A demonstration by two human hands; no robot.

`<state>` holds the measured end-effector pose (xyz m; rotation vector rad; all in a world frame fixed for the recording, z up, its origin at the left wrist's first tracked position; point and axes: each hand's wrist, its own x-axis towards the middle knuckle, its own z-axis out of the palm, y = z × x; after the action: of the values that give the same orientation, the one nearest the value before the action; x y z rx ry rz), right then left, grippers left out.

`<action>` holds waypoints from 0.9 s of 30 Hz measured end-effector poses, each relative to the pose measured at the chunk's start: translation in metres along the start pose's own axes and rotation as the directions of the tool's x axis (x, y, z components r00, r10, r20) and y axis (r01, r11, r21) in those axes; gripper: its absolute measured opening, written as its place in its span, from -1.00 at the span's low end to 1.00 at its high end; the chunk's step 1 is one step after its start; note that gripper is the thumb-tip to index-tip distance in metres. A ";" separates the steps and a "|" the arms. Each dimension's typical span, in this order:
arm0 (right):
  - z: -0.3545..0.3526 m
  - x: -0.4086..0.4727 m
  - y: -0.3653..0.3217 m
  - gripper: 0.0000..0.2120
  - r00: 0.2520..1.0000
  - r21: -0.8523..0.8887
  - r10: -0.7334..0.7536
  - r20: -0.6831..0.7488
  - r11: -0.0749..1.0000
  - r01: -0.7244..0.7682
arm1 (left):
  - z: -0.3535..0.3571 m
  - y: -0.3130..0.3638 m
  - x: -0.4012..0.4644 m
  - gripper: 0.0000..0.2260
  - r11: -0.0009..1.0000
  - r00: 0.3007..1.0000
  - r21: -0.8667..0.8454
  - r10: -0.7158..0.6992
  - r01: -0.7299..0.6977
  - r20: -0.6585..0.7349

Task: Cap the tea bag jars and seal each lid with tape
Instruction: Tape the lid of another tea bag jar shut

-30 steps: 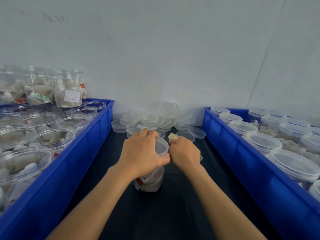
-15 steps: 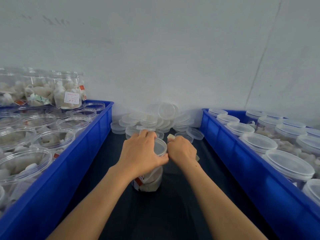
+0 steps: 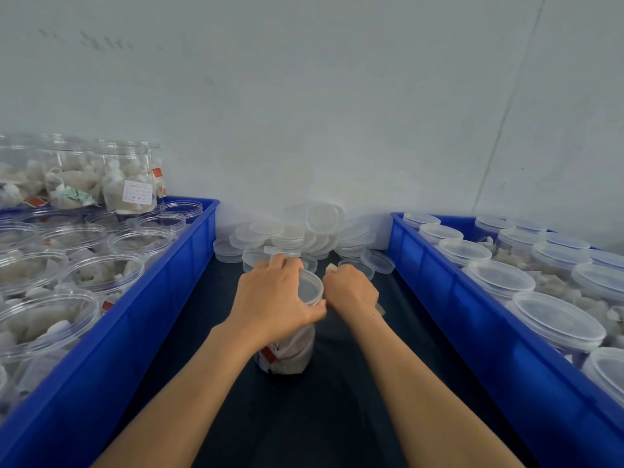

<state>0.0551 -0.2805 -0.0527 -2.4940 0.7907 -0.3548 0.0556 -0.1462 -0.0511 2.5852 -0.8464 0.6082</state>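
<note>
We see a clear jar [image 3: 287,349] of tea bags standing upright on the dark table [image 3: 337,417], between two blue bins. Its lid [image 3: 309,288] sits on top. The left hand [image 3: 273,298] curls over the lid, fingers on the far rim and thumb on the near rim, a closed grip around the lid. The right hand [image 3: 351,293] is just beside the jar, touching the left thumb, fingers curled round a pale roll of tape [image 3: 332,267] that is mostly hidden.

A heap of loose lids [image 3: 304,231] lies against the wall behind. The left bin [image 3: 152,298] holds uncapped jars; one stacked jar bears a white label [image 3: 136,191] with red print too small to read. The right bin [image 3: 472,315] holds capped jars.
</note>
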 end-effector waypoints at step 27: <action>-0.022 0.000 0.038 -0.84 0.966 0.426 -0.190 0.176 0.899 0.099 | -0.005 -0.002 -0.001 -0.39 0.994 0.997 -0.103 0.047 -0.040 0.068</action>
<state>0.0295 -0.3158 -0.0545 -2.1442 0.3907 -0.2667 0.0546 -0.1419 -0.0472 2.5155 -0.9337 0.4755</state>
